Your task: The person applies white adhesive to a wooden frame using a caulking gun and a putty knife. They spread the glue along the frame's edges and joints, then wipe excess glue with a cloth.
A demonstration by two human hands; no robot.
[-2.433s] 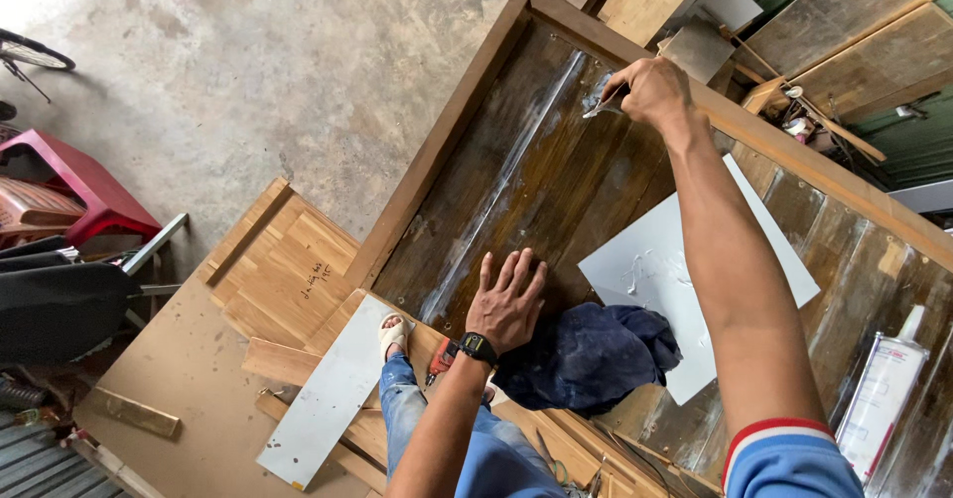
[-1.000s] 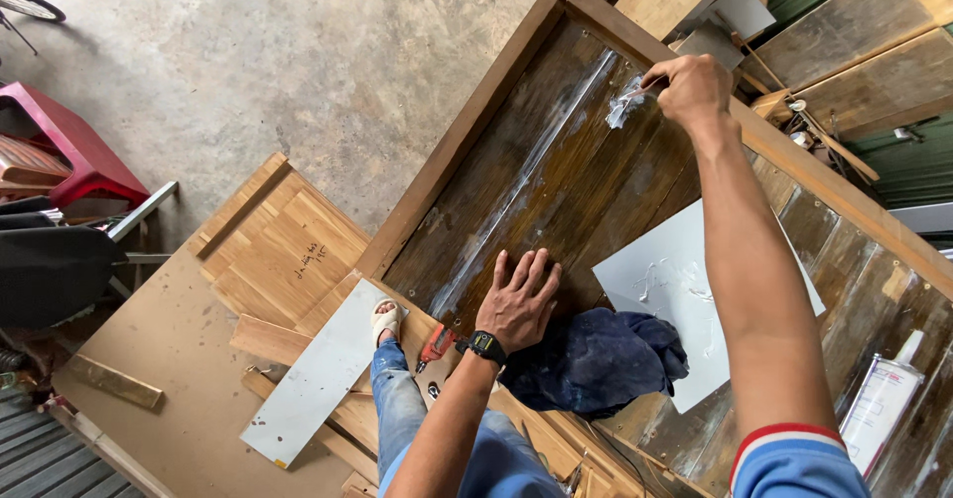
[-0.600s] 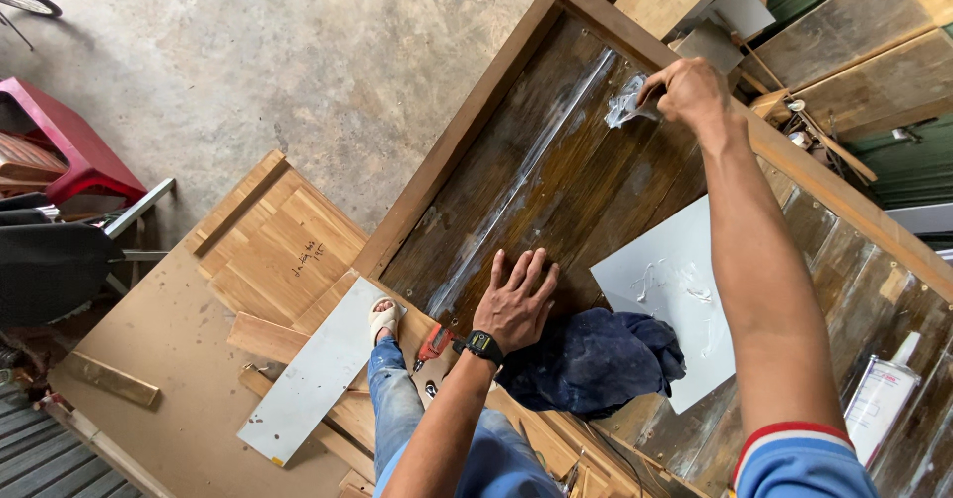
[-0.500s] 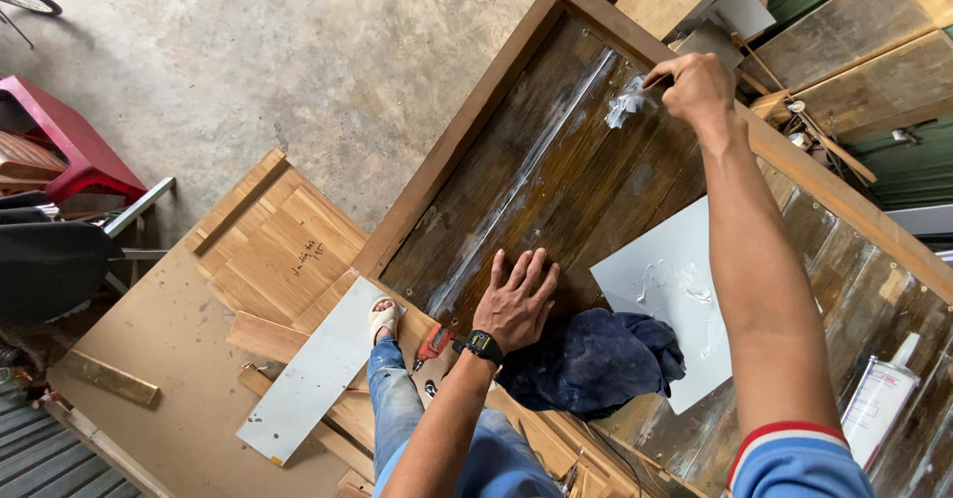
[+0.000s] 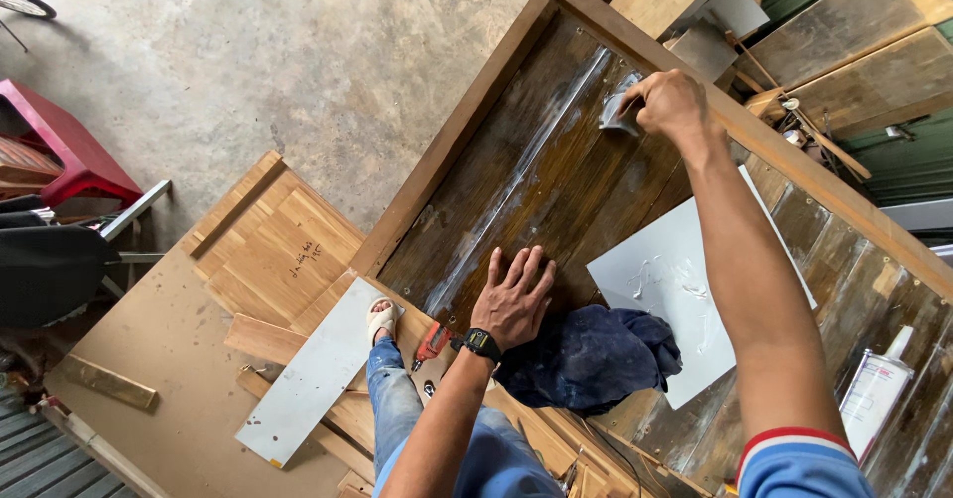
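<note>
A large dark wooden panel (image 5: 556, 180) with a lighter wooden frame lies in front of me, streaked with pale paste. My right hand (image 5: 673, 103) reaches to its far end and grips a small flat scraper (image 5: 615, 113) pressed on the wood. My left hand (image 5: 513, 297), with a black watch on the wrist, rests flat with fingers spread on the near part of the panel. A dark blue cloth (image 5: 594, 354) lies bunched just right of that hand.
A white sheet (image 5: 685, 289) smeared with paste lies on the panel near a white tube (image 5: 874, 391). Wooden boards (image 5: 273, 250), a pale strip (image 5: 313, 374) and a red tool (image 5: 433, 342) lie on the floor by my sandalled foot. A red stool (image 5: 60, 150) stands left.
My right hand has slid the scraper a short way along the far end of the panel, and the pale streak has grown longer. My left hand stays planted.
</note>
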